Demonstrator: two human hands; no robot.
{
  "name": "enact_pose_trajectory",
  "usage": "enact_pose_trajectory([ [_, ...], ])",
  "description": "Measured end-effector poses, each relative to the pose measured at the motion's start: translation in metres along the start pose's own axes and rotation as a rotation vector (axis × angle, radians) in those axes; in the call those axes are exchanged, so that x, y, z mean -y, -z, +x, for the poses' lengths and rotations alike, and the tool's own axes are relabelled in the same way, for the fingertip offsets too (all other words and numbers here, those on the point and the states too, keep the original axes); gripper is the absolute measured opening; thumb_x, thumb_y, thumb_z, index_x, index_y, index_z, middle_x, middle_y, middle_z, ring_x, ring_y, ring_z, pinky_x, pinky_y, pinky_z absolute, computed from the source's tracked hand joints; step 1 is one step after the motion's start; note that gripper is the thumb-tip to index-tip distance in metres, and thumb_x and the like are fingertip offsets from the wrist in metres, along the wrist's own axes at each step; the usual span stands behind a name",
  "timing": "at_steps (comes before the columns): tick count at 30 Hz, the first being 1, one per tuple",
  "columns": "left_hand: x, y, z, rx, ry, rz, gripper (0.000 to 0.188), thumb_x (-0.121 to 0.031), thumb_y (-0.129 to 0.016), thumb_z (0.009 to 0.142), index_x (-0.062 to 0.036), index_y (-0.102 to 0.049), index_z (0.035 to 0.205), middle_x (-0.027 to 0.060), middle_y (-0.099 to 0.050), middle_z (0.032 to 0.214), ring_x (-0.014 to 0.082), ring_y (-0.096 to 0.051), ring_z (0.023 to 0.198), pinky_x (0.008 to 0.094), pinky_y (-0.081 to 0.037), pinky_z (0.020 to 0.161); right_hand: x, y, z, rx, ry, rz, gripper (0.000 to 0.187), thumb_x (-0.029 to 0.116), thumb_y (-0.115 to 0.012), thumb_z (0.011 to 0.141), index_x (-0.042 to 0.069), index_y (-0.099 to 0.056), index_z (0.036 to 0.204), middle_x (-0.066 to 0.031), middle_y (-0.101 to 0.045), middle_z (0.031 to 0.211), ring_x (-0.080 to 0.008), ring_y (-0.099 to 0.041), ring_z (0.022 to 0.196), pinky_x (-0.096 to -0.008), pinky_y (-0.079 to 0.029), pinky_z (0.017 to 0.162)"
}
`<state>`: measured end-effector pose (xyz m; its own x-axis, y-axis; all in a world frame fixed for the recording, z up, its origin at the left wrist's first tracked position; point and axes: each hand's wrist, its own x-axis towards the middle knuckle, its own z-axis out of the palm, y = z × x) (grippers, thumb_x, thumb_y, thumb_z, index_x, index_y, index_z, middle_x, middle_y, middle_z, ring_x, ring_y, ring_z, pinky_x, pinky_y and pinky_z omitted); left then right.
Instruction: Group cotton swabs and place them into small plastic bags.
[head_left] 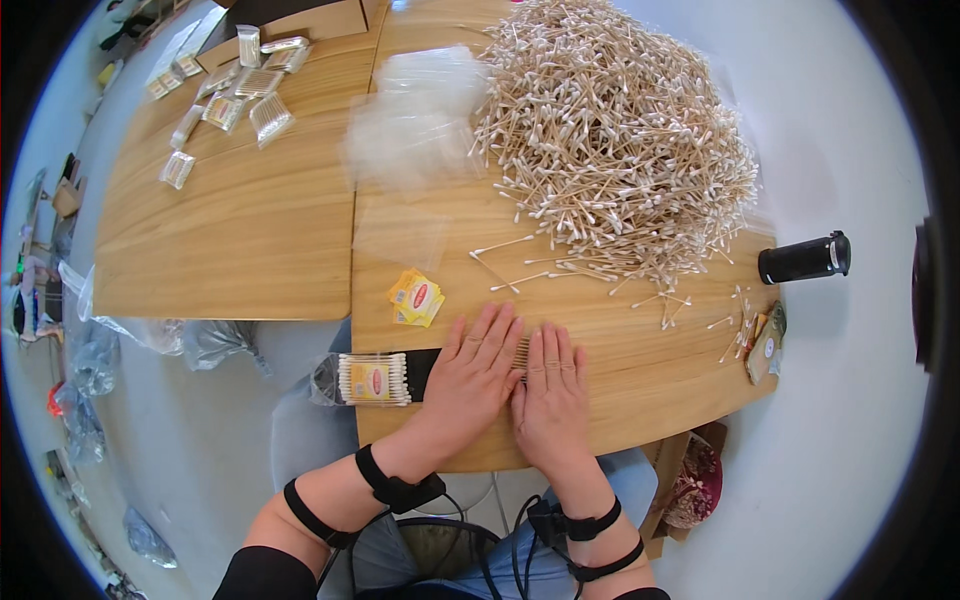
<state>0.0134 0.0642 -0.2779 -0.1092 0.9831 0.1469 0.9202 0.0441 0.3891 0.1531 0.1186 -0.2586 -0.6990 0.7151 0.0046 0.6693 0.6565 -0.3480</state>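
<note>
Side by side at the table's near edge, both hands lie flat with fingers stretched forward. My left hand rests over the right end of a black strip. My right hand is pressed down just beside it, thumbs nearly touching. Between them shows a narrow row of cotton swab sticks; the rest of it is hidden under the hands. At the strip's left end sits a bundle of cotton swabs with a yellow label, partly in a clear bag. Ahead of my left hand lie small yellow labels.
A large heap of loose cotton swabs covers the far right, with strays nearer. Clear bags lie beside it. Packed swab bundles rest on the left table. A black cylinder is at the right edge.
</note>
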Motion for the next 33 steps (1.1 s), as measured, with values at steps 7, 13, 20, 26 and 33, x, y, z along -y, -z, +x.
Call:
enact_pose_trajectory([
  [7,0.002,0.008,-0.002,-0.010,-0.009,-0.100,0.062,-0.029,-0.057,0.094,-0.0009,-0.042,0.147,0.0176,-0.034,0.157,0.0310,-0.031,0.147,0.0493,-0.020,0.120,0.006,-0.005,0.001,-0.008,0.010,-0.094,0.063,0.022,-0.057,0.092,-0.005,-0.040,0.146,-0.0217,-0.039,0.154,-0.0348,-0.034,0.145,-0.0546,-0.018,0.119],
  [13,0.013,0.071,-0.016,-0.015,0.158,-0.223,0.029,-0.018,-0.053,0.098,-0.0011,-0.060,0.119,0.0202,-0.061,0.121,0.0377,-0.055,0.117,0.0466,-0.043,0.099,0.009,0.000,0.002,0.023,0.010,-0.088,0.063,0.026,-0.058,0.093,-0.002,-0.041,0.146,-0.0180,-0.040,0.154,-0.0311,-0.033,0.145,-0.0522,-0.018,0.120],
  [20,0.072,0.075,-0.062,-0.162,0.495,-0.015,0.019,-0.017,-0.051,0.099,0.0007,-0.057,0.097,0.0186,-0.058,0.095,0.0390,-0.054,0.093,0.0467,-0.043,0.083,0.022,-0.005,0.003,0.025,0.104,-0.018,0.061,0.028,-0.058,0.094,0.002,-0.043,0.147,-0.0130,-0.042,0.154,-0.0257,-0.034,0.146,-0.0496,-0.018,0.121],
  [26,0.102,0.046,-0.076,-0.165,0.573,-0.201,0.029,-0.021,-0.040,0.105,0.0012,-0.057,0.101,0.0202,-0.058,0.097,0.0390,-0.053,0.095,0.0454,-0.043,0.086,0.033,-0.012,0.005,0.018,0.182,-0.018,0.059,0.028,-0.057,0.093,0.002,-0.045,0.145,-0.0125,-0.044,0.153,-0.0249,-0.035,0.145,-0.0490,-0.018,0.121],
  [33,0.117,0.028,-0.086,-0.178,0.631,-0.617,0.038,-0.026,-0.031,0.109,0.0021,-0.056,0.101,0.0179,-0.059,0.093,0.0321,-0.055,0.088,0.0401,-0.045,0.083,0.041,-0.016,0.009,0.036,0.201,0.010,0.063,0.028,-0.060,0.092,0.003,-0.043,0.147,-0.0119,-0.042,0.154,-0.0244,-0.033,0.146,-0.0485,-0.015,0.122],
])
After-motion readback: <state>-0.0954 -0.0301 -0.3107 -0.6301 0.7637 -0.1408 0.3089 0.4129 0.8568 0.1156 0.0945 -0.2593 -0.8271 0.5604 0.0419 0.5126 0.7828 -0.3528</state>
